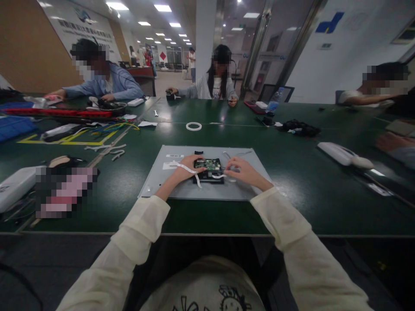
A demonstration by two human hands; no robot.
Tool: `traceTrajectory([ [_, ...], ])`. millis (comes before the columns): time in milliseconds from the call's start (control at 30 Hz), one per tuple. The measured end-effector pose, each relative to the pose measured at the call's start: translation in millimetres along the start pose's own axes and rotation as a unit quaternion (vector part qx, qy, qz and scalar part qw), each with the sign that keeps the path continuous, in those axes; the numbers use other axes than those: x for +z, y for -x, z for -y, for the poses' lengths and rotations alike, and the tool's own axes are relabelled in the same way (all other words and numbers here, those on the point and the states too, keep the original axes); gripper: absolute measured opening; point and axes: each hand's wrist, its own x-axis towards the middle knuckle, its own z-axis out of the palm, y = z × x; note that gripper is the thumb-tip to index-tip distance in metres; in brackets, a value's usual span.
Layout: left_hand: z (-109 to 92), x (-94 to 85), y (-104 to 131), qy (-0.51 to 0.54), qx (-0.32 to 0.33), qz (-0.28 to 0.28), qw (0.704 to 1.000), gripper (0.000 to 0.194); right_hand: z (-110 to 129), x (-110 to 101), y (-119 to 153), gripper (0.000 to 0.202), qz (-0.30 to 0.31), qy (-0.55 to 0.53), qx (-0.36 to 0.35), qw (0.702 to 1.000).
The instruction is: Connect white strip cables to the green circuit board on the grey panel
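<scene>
Grey panel (181,190) lies flat on the green table (292,190), near its front edge — green circuit board (209,164) sits at panel centre. Left hand (184,172) rests at the board's left edge, fingers curled over a white ribbon strip (189,169). Right hand (243,170) at the board's right side, fingers bent, pinching a second white strip (219,176) — grip detail too small to confirm.

Near edge of the circuit board (209,164) hidden behind the left hand (184,172) and right hand (244,170); fingertips too small to tell whether pinching the white ribbon strips (189,169). Label (174,156) on the grey panel (155,183) too small to read. Blurred pink-and-dark patch (65,191) at near left. Far right, hand (394,141) cut off by the frame edge. Wall banner (82,21) lettering illegible.
</scene>
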Motion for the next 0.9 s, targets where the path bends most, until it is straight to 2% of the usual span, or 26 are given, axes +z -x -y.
traceTrajectory([
  [233, -3, -1.4, -1, 0.015, -0.017, 0.004, 1.0, 0.041, -2, 7, 0, 0.024, 0.036, 0.007, 0.011, 0.999],
  [433, 1, 4.2, -1, 0.006, -0.029, -0.005, 1.0, 0.041, -1, 8, -2, 0.023, 0.042, -0.046, 0.023, 0.998],
  [600, 2, 5.8, -2, -0.008, -0.013, -0.004, 1.0, 0.042, 6, 4, -2, 0.022, 0.063, -0.077, 0.04, 0.994],
  [900, 5, 14.6, -7, -0.009, -0.001, -0.007, 1.0, 0.042, 2, -1, 1, 0.026, 0.088, 0.0, 0.125, 0.988],
])
